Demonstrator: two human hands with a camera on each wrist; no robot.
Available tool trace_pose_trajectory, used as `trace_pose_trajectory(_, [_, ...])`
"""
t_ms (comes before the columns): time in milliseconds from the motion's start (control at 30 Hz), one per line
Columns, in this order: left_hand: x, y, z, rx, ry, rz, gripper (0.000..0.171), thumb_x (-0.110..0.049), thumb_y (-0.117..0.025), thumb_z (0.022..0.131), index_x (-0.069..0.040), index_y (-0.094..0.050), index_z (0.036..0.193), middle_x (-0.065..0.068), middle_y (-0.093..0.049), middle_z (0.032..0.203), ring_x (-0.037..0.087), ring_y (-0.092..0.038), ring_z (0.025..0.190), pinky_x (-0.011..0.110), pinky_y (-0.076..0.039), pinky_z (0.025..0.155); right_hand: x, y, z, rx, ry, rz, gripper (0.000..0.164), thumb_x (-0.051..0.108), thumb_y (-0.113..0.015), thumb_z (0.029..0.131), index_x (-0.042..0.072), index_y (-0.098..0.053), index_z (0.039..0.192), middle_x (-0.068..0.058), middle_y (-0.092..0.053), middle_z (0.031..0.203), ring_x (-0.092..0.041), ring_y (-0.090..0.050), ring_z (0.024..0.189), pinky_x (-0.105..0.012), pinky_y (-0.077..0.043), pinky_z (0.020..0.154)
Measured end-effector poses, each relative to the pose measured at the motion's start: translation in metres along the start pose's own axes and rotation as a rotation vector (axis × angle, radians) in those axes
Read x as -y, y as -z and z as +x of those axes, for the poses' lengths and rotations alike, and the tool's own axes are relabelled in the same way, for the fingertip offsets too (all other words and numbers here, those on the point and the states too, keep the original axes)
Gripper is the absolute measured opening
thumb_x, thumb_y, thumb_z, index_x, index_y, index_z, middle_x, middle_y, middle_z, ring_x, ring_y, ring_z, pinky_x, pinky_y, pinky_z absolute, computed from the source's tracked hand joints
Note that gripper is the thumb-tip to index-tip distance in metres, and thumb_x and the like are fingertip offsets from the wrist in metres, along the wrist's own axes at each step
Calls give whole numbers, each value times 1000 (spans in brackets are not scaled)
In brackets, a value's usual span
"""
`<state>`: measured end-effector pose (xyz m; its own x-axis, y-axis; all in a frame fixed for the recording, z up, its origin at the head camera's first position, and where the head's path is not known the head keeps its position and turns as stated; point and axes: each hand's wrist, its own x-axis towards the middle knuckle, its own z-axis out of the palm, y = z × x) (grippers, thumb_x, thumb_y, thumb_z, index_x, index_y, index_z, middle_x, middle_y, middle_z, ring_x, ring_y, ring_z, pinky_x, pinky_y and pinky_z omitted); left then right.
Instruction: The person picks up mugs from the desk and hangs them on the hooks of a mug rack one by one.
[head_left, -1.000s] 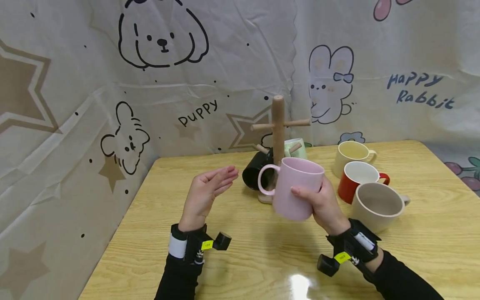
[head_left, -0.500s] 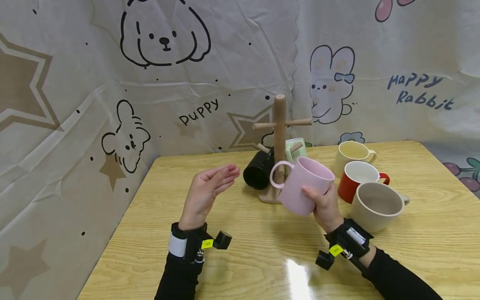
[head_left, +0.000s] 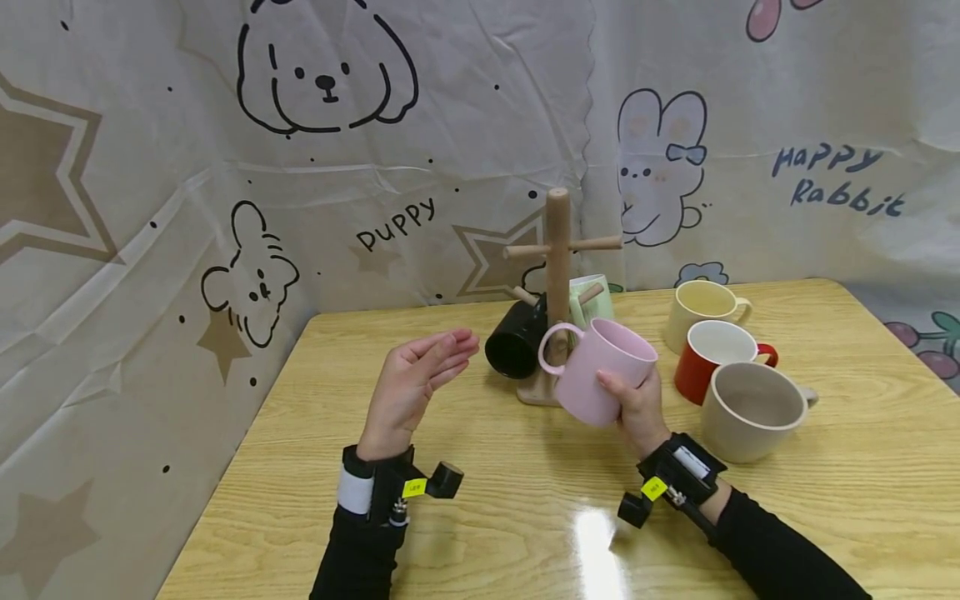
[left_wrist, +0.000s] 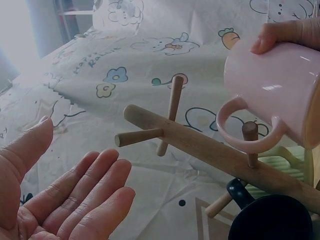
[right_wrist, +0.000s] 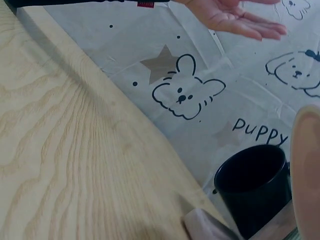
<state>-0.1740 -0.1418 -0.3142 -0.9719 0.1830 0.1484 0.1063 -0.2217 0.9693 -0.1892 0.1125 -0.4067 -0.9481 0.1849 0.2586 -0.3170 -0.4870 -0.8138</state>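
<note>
Pink cylindrical ceramic-looking mug (head_left: 587,385): smooth, with a soft sheen.
Black cylindrical ceramic-looking mug (head_left: 512,343): smooth, glossy.
Pale brown wooden peg rack (head_left: 558,275): round rods, smooth and matt.
Yellowish flat wood-grained tabletop (head_left: 465,517): smooth, glossy enough to throw back a bright glare.
Wide beige ceramic-looking mug (head_left: 742,437): smooth, duller.
White printed cloth backdrop (head_left: 480,142): matt, creased.
Black long cloth sleeves (head_left: 356,557): matt.

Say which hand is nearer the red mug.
Right. The right hand, holding the pink mug, is left of the red mug; the left hand is farther off, left of the rack.
</note>
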Motion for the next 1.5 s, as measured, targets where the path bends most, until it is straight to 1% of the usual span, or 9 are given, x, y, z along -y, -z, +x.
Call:
trace_pose_trajectory(67, [0, 0, 0, 2, -1, 1, 22, -19, -57, 91, -3, -65, 104, -4, -70, 98, 10, -66, 97, 26, -49, 89, -3, 0, 2, -10, -8, 8, 40, 0, -65, 73, 16, -52, 108, 5, -60, 98, -8, -56, 89, -22, -48, 78])
trace_pose_trajectory(167, [0, 0, 1, 5, 2, 2, 22, -20, -57, 91, -5, -66, 104, -5, -70, 98, 11, -66, 96, 26, -49, 89, -7, 2, 3, -18, -21, 18, 39, 1, -64, 75, 17, -52, 109, 5, -60, 98, -8, -56, 90, -21, -48, 79])
trace_pose_trajectory(400, [3, 0, 1, 3, 7, 17, 31, -21, -58, 91, 4, -62, 110, -5, -70, 98, 11, -66, 96, 27, -49, 90, -14, 6, 3, -32, -52, 17, 39, -1, -63, 75, 17, -51, 107, 6, -59, 97, -8, -57, 89, -22, -48, 80])
trace_pose_trajectory(667, [5, 0, 3, 21, -11, 22, 38, -21, -58, 91, 10, -57, 113, -5, -70, 97, 11, -66, 96, 29, -50, 90, -19, 8, 4, -44, -47, 22, 41, -3, -62, 74, 17, -51, 108, 6, -60, 97, -8, -57, 88, -21, -48, 79])
trace_pose_trajectory(900, [6, 0, 3, 24, -25, 19, 33, -20, -58, 91, 7, -61, 110, -4, -70, 97, 12, -66, 95, 29, -50, 88, -23, 8, 5, -51, -51, 26, 41, -3, -62, 75, 16, -51, 109, 5, -60, 97, -8, -58, 88, -22, -49, 78])
trace_pose_trajectory(1067, [6, 0, 3, 34, -32, 18, 34, -20, -58, 91, 7, -60, 111, -4, -70, 97, 12, -66, 95, 28, -51, 87, -25, 7, 8, -59, -40, 17, 41, -4, -60, 75, 15, -50, 110, 5, -60, 98, -8, -57, 89, -21, -49, 79])
trace_pose_trajectory(1267, [6, -1, 3, 34, -24, 15, 26, -19, -57, 91, 1, -64, 107, -2, -70, 98, 12, -66, 95, 29, -50, 88, -28, 6, 11, -77, -34, 11, 43, -5, -62, 74, 15, -49, 110, 5, -59, 98, -8, -57, 88, -21, -48, 79])
trace_pose_trajectory(1433, [7, -1, 3, 33, -19, 31, 36, -19, -56, 92, 11, -58, 113, -2, -71, 97, 12, -66, 94, 30, -50, 88, -29, 5, 11, -84, -33, 12, 44, -7, -61, 74, 15, -49, 110, 5, -59, 98, -8, -57, 89, -20, -48, 79])
trace_pose_trajectory(1500, [7, -1, 3, 38, -23, 35, 38, -18, -55, 92, 13, -56, 114, -3, -71, 97, 12, -66, 94, 30, -50, 88, -29, 5, 12, -87, -32, 13, 43, -8, -60, 74, 15, -48, 110, 5, -59, 99, -8, -57, 90, -21, -48, 80])
